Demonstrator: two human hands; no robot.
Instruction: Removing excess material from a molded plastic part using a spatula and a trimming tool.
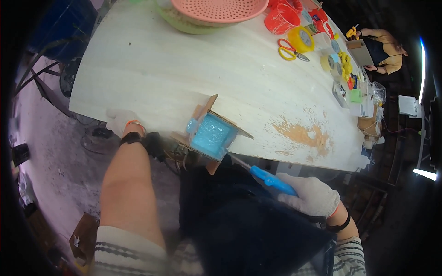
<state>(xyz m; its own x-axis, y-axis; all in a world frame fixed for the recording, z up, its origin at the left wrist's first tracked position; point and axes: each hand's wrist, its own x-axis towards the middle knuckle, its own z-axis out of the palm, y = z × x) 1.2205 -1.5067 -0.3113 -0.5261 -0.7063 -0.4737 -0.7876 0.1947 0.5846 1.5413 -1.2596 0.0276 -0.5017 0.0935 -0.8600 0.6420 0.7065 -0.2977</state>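
Note:
A small cardboard box (213,137) stands at the table's near edge with its flaps spread outward. Inside it is something light blue under shiny clear plastic. My right hand (309,194), in a white knit glove, is closed around the blue handle of a tool (271,179) with a thin metal shaft. The shaft points at the box's near right side; whether its tip touches is unclear. My left hand (121,121), also gloved in white, is over the table's left near edge, apart from the box. Its fingers are blurred against the white surface.
On the white table (152,64) are a pink colander (221,9) over a green bowl (184,23), scissors (291,50), yellow tape (301,39) and red cups (282,19). Bare worn patches mark its right side. Another person (384,50) holds a cardboard box at the far right.

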